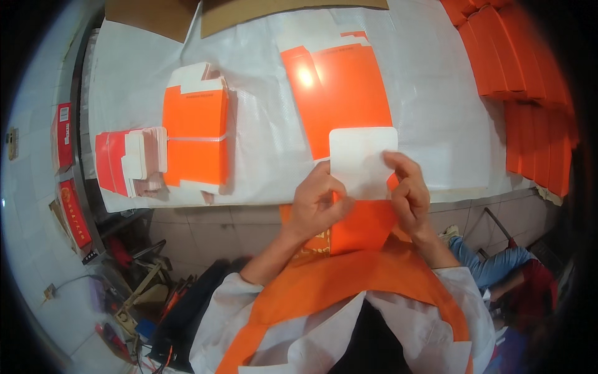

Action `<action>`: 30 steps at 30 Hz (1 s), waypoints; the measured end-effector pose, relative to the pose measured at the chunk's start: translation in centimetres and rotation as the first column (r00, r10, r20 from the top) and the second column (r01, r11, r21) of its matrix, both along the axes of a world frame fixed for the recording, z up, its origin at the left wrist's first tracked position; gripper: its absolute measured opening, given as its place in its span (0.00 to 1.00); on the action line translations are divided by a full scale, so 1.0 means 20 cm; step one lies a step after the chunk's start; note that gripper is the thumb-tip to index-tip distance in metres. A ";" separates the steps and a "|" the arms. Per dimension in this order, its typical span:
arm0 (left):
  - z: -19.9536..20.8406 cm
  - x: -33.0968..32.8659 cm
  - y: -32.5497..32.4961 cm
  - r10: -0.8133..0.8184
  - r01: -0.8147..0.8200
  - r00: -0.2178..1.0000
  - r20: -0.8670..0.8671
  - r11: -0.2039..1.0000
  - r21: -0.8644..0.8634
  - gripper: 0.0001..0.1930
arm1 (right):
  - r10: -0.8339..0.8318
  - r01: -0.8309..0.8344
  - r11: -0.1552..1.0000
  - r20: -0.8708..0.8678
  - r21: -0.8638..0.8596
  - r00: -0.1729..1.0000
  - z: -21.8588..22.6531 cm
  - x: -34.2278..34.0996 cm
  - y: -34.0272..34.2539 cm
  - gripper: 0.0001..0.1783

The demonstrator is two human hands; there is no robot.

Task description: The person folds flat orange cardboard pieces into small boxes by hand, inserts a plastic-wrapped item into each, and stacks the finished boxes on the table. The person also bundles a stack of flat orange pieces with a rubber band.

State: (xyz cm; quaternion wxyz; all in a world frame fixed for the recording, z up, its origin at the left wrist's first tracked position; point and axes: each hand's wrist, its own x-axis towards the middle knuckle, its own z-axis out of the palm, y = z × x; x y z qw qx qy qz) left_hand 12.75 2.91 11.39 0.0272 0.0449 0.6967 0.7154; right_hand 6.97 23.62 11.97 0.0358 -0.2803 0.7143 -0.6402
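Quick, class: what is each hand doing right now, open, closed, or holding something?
Left hand: closed, pinching the orange folded carton.
Right hand: closed on the same carton at its white flap.

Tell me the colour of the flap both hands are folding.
White, on an orange carton blank; the flap shows best in the head view.

Left hand (319,202), right hand (408,190), both pinching.

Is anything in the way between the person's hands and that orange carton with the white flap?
Nothing visible. The left hand and right hand already grip the orange carton directly, fingers on its raised white flap, above the white table edge.
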 end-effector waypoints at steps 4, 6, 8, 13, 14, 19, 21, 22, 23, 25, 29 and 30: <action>0.04 -0.01 0.14 0.365 -0.337 0.928 -0.071 0.906 0.255 0.11 | -0.222 0.229 0.966 0.064 -0.122 0.973 0.01 0.05 -0.12 0.10; 0.04 -0.01 0.17 0.447 -0.407 0.894 -0.036 0.843 0.351 0.12 | -0.126 0.215 0.935 0.301 -0.284 0.945 -0.04 0.09 -0.13 0.13; 0.04 0.00 0.15 0.420 -0.382 0.903 -0.092 0.881 0.279 0.13 | 0.017 0.141 0.913 0.384 -0.382 0.923 -0.05 0.11 -0.12 0.17; 0.07 -0.01 0.10 0.285 -0.288 0.944 -0.167 0.958 0.011 0.12 | 0.080 0.017 0.961 0.335 -0.276 0.939 -0.01 0.06 -0.11 0.19; 0.09 -0.01 0.10 0.279 -0.288 0.949 -0.146 0.957 -0.042 0.12 | 0.071 0.017 0.968 0.335 -0.250 0.939 0.01 0.05 -0.11 0.19; 0.14 -0.01 0.09 0.293 -0.295 0.955 -0.036 0.955 -0.043 0.14 | 0.039 0.036 0.977 0.346 -0.208 0.937 0.08 0.03 -0.12 0.18; 0.14 -0.01 0.08 0.281 -0.281 0.960 -0.016 0.960 -0.010 0.13 | 0.031 0.013 0.991 0.318 -0.135 0.948 0.09 0.02 -0.11 0.14; 0.13 -0.02 0.08 0.272 -0.272 0.962 -0.022 0.962 0.000 0.13 | 0.028 0.002 0.995 0.303 -0.098 0.953 0.09 0.02 -0.11 0.13; 0.13 -0.03 0.07 0.263 -0.263 0.964 -0.027 0.965 0.009 0.12 | 0.026 0.003 0.995 0.301 -0.095 0.953 0.09 0.02 -0.11 0.11; 0.09 -0.02 0.05 0.231 -0.230 0.970 -0.077 0.973 0.026 0.12 | 0.022 0.005 0.996 0.298 -0.090 0.954 0.09 0.01 -0.12 0.07; 0.06 -0.02 0.04 0.223 -0.219 0.969 -0.103 0.974 0.052 0.12 | 0.028 -0.007 0.997 0.286 -0.076 0.958 0.08 0.00 -0.12 0.07; 0.07 -0.02 0.04 0.227 -0.223 0.970 -0.092 0.973 0.055 0.12 | 0.030 -0.011 0.997 0.280 -0.070 0.959 0.08 0.00 -0.12 0.08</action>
